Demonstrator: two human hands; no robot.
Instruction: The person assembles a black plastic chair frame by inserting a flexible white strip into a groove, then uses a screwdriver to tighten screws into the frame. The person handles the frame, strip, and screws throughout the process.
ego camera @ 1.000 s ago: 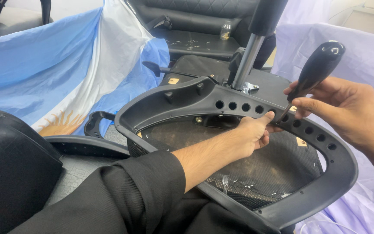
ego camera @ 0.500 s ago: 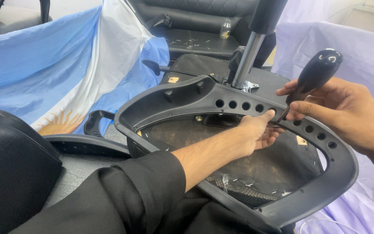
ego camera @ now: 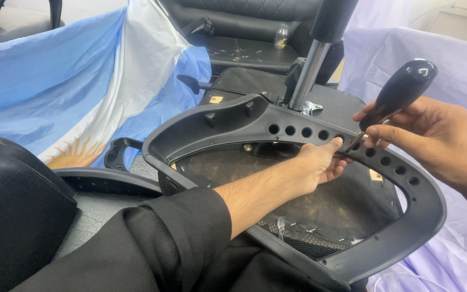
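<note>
— Two hands meet at one spot on the grey plastic chair frame (ego camera: 277, 116); which is nearer the row of holes (ego camera: 298, 131)?

— Both are right at it; the left hand (ego camera: 320, 162) comes up from inside the frame's opening, fingers curled against the underside of the rim with the thumb lying on top, just past the last visible hole; the right hand (ego camera: 433, 138) comes in from the right side, closed around a black-handled screwdriver (ego camera: 393, 100).

— How does the tool lie?

— Its long axis slants; bulbous handle up and to the right, thin shaft down and to the left, the tip touching or nearly touching the frame beside the left thumb; I cannot tell whether it sits in a hole.

— And the frame itself?

— It rests tilted over a dark mesh seat panel (ego camera: 320, 205), with the chrome gas-lift column (ego camera: 309, 75) rising just behind it.
</note>
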